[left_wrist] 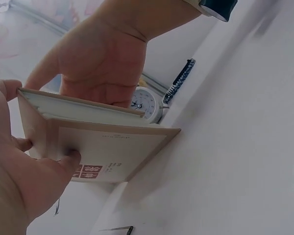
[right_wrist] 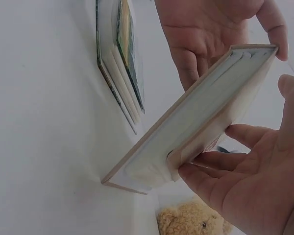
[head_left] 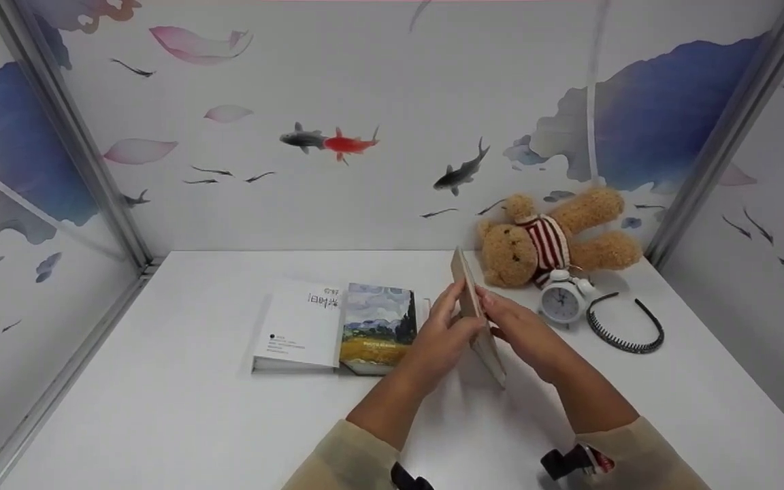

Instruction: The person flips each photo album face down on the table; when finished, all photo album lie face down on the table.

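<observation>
A beige hardcover book (head_left: 491, 361) stands upright on the table, nearly edge-on in the head view. In the left wrist view its cover (left_wrist: 103, 147) shows red print, and the covers are slightly parted from the pages. My left hand (head_left: 441, 344) holds it from the left, with the thumb on the cover and a finger at the spine's corner. On the other side, my right hand (head_left: 528, 337) touches the opposite cover. Its fingertips (right_wrist: 186, 169) press near that cover's edge, while the right thumb (right_wrist: 290, 90) stands away from the book.
To the left lie a book with a landscape painting on its cover (head_left: 378, 327) and a white book (head_left: 300, 327). A teddy bear (head_left: 511, 252) lies at the back right, beside a white alarm clock (head_left: 561, 299) and a black headband (head_left: 637, 349). Printed panels enclose the table.
</observation>
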Demonstrator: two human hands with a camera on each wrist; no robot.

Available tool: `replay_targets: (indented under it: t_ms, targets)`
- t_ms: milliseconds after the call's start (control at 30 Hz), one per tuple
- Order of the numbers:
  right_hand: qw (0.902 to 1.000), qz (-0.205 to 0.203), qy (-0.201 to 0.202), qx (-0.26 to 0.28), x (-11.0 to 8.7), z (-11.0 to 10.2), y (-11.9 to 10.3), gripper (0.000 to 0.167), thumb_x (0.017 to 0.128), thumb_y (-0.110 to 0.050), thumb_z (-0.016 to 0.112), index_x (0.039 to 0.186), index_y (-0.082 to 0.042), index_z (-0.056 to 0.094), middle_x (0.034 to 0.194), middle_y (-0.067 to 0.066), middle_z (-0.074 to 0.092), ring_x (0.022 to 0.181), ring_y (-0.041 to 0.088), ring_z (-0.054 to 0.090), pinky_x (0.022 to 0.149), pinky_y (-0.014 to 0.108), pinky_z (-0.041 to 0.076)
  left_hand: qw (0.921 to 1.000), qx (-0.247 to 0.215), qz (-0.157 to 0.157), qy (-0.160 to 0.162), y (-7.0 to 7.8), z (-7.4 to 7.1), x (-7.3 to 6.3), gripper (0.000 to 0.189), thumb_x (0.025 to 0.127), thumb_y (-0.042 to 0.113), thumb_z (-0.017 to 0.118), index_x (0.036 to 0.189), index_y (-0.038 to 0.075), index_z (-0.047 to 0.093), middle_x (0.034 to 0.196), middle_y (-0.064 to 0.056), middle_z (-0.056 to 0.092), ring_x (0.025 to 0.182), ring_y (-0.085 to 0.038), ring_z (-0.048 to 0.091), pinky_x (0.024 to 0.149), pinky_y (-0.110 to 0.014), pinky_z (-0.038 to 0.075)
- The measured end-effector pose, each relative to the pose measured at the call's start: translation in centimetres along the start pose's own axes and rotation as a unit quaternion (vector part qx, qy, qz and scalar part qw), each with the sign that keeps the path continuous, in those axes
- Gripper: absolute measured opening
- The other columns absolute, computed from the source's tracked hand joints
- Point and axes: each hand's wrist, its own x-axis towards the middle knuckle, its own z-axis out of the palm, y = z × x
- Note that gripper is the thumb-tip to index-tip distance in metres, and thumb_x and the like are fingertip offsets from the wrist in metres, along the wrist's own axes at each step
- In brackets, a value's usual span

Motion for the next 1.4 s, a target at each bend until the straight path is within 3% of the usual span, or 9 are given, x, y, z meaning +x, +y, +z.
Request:
replay_targets:
  t_ms: [200, 367, 633, 700, 900, 1200, 1300, 1400]
  targets:
    - [0.9981, -0.023, 0.029, 0.048, -0.5, 0.3, -0.9, 0.064, 0.115, -0.049, 0.042, 0.173, -0.032, 0.020, 0.182, 0.010, 0.009, 0.168, 0.040, 0.014, 0.132, 0.069, 0.021, 0.9994, 0.009, -0.025, -0.022, 0.2, 0.3, -0.1, 0.081, 0.101, 0.053, 0.064, 0.170, 0.039, 0.024, 0.180, 0.002, 0.023, 0.166, -0.019, 0.025, 0.132, -0.051, 0.034]
    - [0.9966, -0.048, 0.042, 0.052, -0.7, 0.2, -0.9, 0.062, 0.115, -0.043, 0.045, 0.172, -0.033, 0.023, 0.182, 0.008, 0.008, 0.168, 0.038, 0.014, 0.130, 0.070, 0.025, 0.9992, 0.016, -0.027, -0.025, 0.1, 0.4, -0.1, 0.084, 0.101, 0.059, 0.064, 0.171, 0.037, 0.023, 0.180, 0.006, 0.023, 0.167, -0.019, 0.023, 0.132, -0.054, 0.032]
    - [0.9921, -0.084, 0.062, 0.070, -0.3, -0.3, 0.0, 0.062, 0.113, -0.016, 0.044, 0.172, -0.017, 0.025, 0.183, 0.005, 0.010, 0.163, 0.040, 0.021, 0.133, 0.061, 0.019, 0.9991, 0.004, -0.031, -0.029, -0.7, 0.4, 0.0, 0.083, 0.103, 0.051, 0.065, 0.171, 0.040, 0.018, 0.181, 0.003, 0.018, 0.168, -0.022, 0.019, 0.132, -0.051, 0.033]
    - [0.9922, -0.089, 0.062, 0.061, -0.2, -0.4, 0.2, 0.062, 0.112, -0.011, 0.042, 0.172, -0.016, 0.025, 0.183, 0.003, 0.009, 0.165, 0.040, 0.017, 0.134, 0.062, 0.018, 0.9988, -0.006, -0.039, -0.029, -0.9, 0.4, 0.0, 0.082, 0.104, 0.048, 0.064, 0.171, 0.041, 0.017, 0.181, 0.001, 0.016, 0.169, -0.025, 0.018, 0.132, -0.051, 0.033]
    - [0.9960, -0.057, 0.055, 0.043, 0.3, -0.5, 1.0, 0.063, 0.112, -0.012, 0.038, 0.172, -0.022, 0.025, 0.183, -0.004, 0.007, 0.168, 0.041, 0.010, 0.135, 0.061, 0.017, 0.9983, -0.012, -0.053, -0.021, -1.1, -0.1, 0.8, 0.071, 0.109, 0.045, 0.052, 0.172, 0.038, 0.019, 0.182, -0.001, 0.014, 0.167, -0.030, 0.024, 0.133, -0.054, 0.031]
    - [0.9946, -0.033, 0.050, 0.085, 0.6, -0.6, 1.4, 0.066, 0.112, -0.012, 0.033, 0.174, -0.025, 0.015, 0.183, 0.001, 0.003, 0.170, 0.034, 0.003, 0.136, 0.057, 0.014, 0.9946, 0.071, -0.074, -0.014, -0.9, -0.9, 1.9, 0.060, 0.109, 0.050, 0.047, 0.166, 0.052, 0.027, 0.182, 0.005, 0.015, 0.165, -0.033, 0.028, 0.128, -0.059, 0.038]
    - [0.9948, -0.026, 0.059, 0.079, 0.6, -0.7, 1.2, 0.067, 0.111, -0.014, 0.036, 0.174, -0.025, 0.015, 0.183, 0.003, 0.004, 0.169, 0.035, 0.005, 0.136, 0.055, 0.019, 0.9932, 0.085, -0.078, -0.013, -1.0, -1.0, 2.1, 0.058, 0.109, 0.052, 0.048, 0.164, 0.055, 0.029, 0.181, 0.005, 0.018, 0.164, -0.035, 0.029, 0.124, -0.064, 0.041]
    - [0.9948, -0.033, 0.090, 0.033, 0.6, -1.0, 1.2, 0.064, 0.113, -0.020, 0.046, 0.172, -0.020, 0.024, 0.182, 0.004, 0.012, 0.168, 0.033, 0.012, 0.131, 0.046, 0.031, 0.9901, 0.098, -0.096, -0.029, -1.1, -1.1, 2.4, 0.060, 0.109, 0.059, 0.046, 0.166, 0.053, 0.027, 0.181, 0.005, 0.020, 0.165, -0.036, 0.028, 0.123, -0.068, 0.040]
